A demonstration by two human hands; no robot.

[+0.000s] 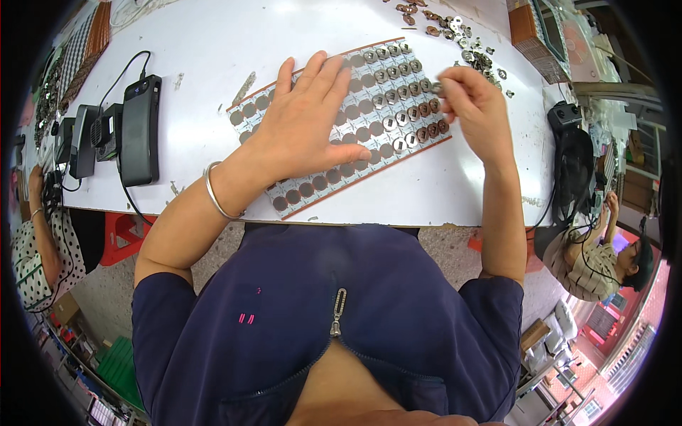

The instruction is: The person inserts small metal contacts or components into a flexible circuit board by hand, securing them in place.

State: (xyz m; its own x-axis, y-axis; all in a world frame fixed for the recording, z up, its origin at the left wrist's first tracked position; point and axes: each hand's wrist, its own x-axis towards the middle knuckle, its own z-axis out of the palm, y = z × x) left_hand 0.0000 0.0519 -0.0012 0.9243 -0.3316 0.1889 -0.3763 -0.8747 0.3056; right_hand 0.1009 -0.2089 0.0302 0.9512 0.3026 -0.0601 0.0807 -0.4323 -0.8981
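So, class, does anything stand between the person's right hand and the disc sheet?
Nothing visible does: the right hand is at the right edge of the disc sheet. The left hand lies on it, farther left, out of that path.

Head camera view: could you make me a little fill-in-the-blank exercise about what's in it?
1. The ____ hand lies spread over the patterned sheet.
2. Metal pieces on that sheet cluster toward its ____ end.
3. The boxy device nearest the sheet's left side is ____ in colour.
4. The plastic stool at lower left is ____.

Missing words: left; right; black; red
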